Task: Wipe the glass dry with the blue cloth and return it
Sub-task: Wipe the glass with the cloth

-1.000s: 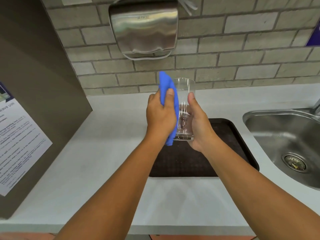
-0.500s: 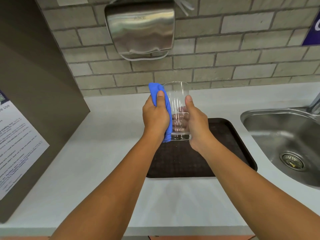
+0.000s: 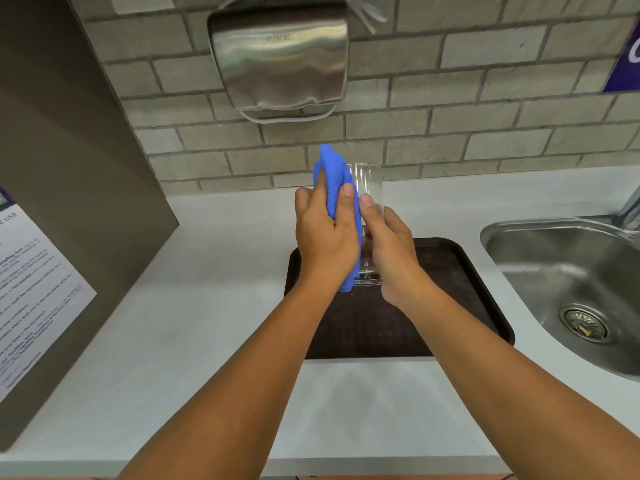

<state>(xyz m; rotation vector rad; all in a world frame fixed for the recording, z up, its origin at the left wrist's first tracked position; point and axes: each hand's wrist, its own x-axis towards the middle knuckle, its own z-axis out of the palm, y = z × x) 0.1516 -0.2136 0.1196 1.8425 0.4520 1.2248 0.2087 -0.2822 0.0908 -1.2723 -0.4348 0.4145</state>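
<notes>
At the far left we see a grey-brown cabinet side (image 3: 79, 188) with a printed notice (image 3: 31, 299) stuck to it, standing on the pale countertop (image 3: 207, 341). Moving right, our left hand (image 3: 325, 237) is closed around the blue cloth (image 3: 334, 181), thumb on the near side, pressing the cloth flat against the left wall of the glass (image 3: 367, 181); the cloth pokes up past the rim and hangs below the palm. The glass is upright and lifted clear above the dark tray (image 3: 460, 271), sandwiched between both hands. Our right hand (image 3: 391, 247) wraps the glass's lower right side, thumb pointing up along the near wall, so the base peeks out just beside the wrist. Above, a steel hand dryer (image 3: 280, 57) hangs on the brick wall (image 3: 485, 109). Farthest right sits the steel sink (image 3: 571, 271) with its drain (image 3: 585, 323).
</notes>
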